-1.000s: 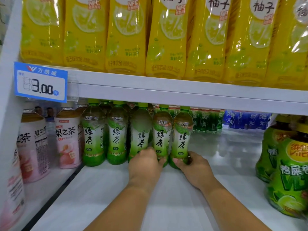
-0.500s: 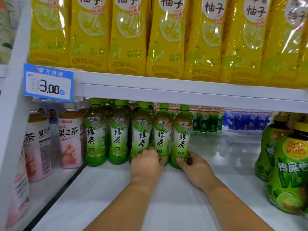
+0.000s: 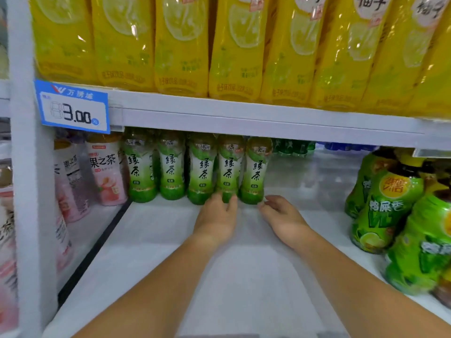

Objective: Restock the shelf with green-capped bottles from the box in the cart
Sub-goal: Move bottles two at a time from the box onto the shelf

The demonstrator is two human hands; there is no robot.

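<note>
Several green tea bottles (image 3: pixel 200 167) stand in a front row on the lower white shelf (image 3: pixel 244 276), with more behind them. The upper shelf's edge hides their caps. My left hand (image 3: pixel 216 220) reaches in, and its fingertips touch the base of the fourth bottle (image 3: pixel 228 167). My right hand (image 3: pixel 283 218) lies just right of the rightmost bottle (image 3: pixel 256 167); its fingers are loosely bent, hold nothing and sit a little off the base. The box and the cart are out of view.
Pink peach-tea bottles (image 3: pixel 105 172) stand to the left, beyond a black divider (image 3: pixel 97 245). Large green bottles (image 3: pixel 385 206) crowd the right side. Yellow drink bottles (image 3: pixel 183 45) fill the upper shelf (image 3: pixel 244 115), which carries a blue 3.00 price tag (image 3: pixel 73 106). Bare shelf lies between the tea row and the large bottles.
My right hand has let go of the rightmost bottle's base and drawn back slightly. The left hand's fingers have loosened on the fourth bottle. The view has dropped, hiding the caps.
</note>
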